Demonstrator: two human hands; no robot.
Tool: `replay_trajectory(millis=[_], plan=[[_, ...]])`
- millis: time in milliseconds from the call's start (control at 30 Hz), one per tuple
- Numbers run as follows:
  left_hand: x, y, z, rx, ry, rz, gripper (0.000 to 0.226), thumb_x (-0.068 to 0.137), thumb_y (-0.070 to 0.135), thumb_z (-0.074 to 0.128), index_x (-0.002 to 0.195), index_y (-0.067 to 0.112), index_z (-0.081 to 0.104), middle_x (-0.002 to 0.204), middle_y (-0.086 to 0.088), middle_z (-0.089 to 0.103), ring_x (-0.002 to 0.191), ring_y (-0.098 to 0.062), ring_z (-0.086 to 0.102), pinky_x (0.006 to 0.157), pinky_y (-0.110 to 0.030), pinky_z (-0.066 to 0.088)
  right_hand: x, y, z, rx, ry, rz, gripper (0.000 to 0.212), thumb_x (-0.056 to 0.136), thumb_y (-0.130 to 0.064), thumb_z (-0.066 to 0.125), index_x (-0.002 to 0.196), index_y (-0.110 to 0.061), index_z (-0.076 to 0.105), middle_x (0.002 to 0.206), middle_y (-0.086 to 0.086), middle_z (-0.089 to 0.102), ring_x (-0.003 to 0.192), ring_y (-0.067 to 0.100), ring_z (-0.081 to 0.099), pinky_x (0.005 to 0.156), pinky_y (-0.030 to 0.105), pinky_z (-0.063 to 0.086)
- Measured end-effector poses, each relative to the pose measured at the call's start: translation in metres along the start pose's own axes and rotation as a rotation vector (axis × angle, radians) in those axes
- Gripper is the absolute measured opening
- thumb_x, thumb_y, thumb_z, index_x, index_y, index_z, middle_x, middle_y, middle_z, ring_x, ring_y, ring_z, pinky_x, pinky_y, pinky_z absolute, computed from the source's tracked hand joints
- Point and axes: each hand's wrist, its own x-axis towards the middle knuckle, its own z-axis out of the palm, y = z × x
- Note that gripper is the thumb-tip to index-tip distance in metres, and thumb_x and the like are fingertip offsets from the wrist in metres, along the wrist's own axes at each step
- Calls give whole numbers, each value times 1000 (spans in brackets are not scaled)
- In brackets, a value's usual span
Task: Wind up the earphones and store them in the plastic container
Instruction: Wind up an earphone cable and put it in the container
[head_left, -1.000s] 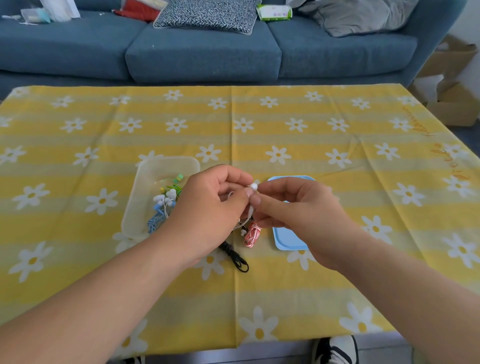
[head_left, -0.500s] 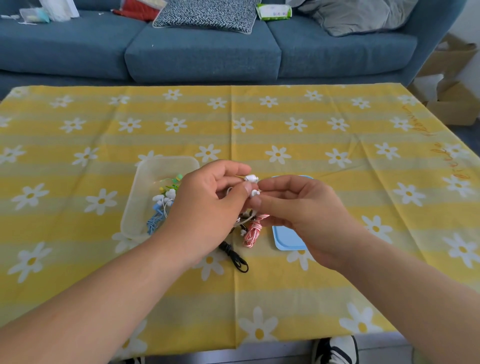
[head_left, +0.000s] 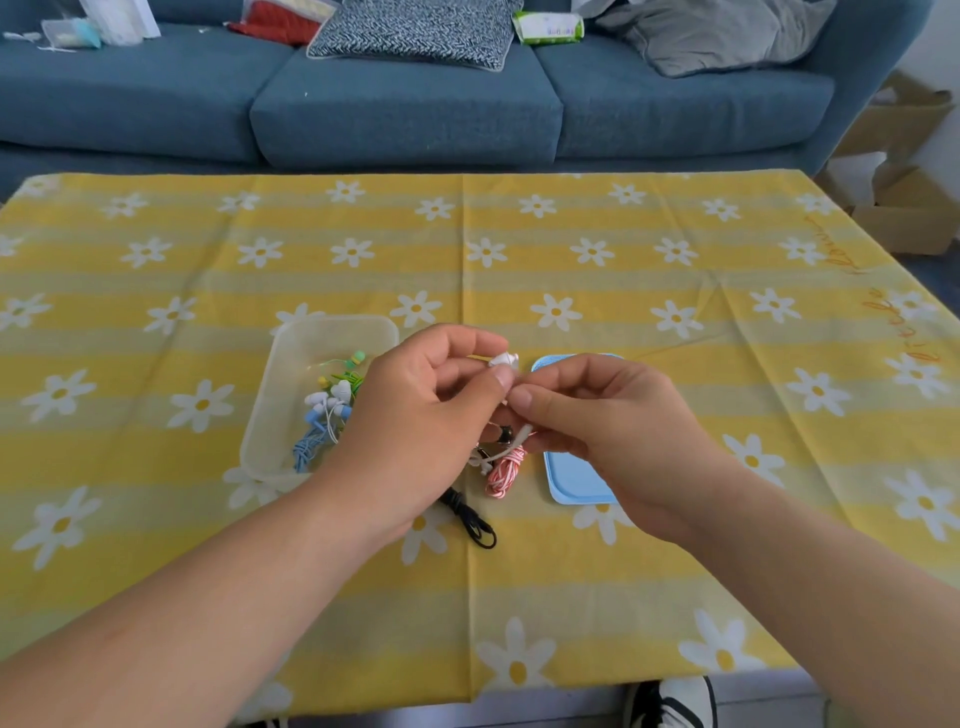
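Earphones: black bundle (head_left: 467, 519) lies wound on the surface (head_left: 675, 260) nearest, red-white bundle (head_left: 501, 470) just beyond, neither stored yet. Above them left hand (head_left: 415, 415) and right hand (head_left: 613, 415) each keep a pinching grip on the white earphones (head_left: 504, 359); winding looks unfinished. Plastic container (head_left: 332, 325) to the left holds several wound pairs (head_left: 332, 402); blue lid (head_left: 576, 483) to the right. Sofa (head_left: 405, 104) far.

A home living room: blue sofa (head_left: 405, 109) with cushions (head_left: 415, 31) behind a daisy-tablecloth (head_left: 623, 270) table.
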Motion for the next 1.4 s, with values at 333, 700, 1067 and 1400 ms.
replay_trajectory(millis=[333,700,1067,1400], plan=[[4,-6,1,-80,42,-89,10,94,13,72,103,18,73,88,-4,80,80,-15,77,70,-25,58,2,3,3,-53,45,-19,13,91,-4,73,102,1,73,90,17,79,85,33,77,83,41,63],[4,-6,2,-84,20,-160,9,95,13,70,104,15,72,92,-9,78,76,-18,77,73,-38,61,2,1,-2,-72,96,-11,14,83,1,79,96,-1,75,87,17,79,88,35,77,85,36,62],[6,-11,20,-27,-38,-234,8,94,7,70,102,7,71,87,-20,76,69,-22,72,60,-36,60,8,4,-55,-411,298,53,7,89,-8,73,90,-13,77,79,6,77,69,16,71,63,29,61],[0,-20,25,74,-71,-247,5,93,10,71,98,11,72,83,-8,78,67,-15,71,68,-34,60,24,42,-54,-988,163,61,9,85,-20,76,94,-22,77,92,-8,71,84,11,69,69,19,51]])
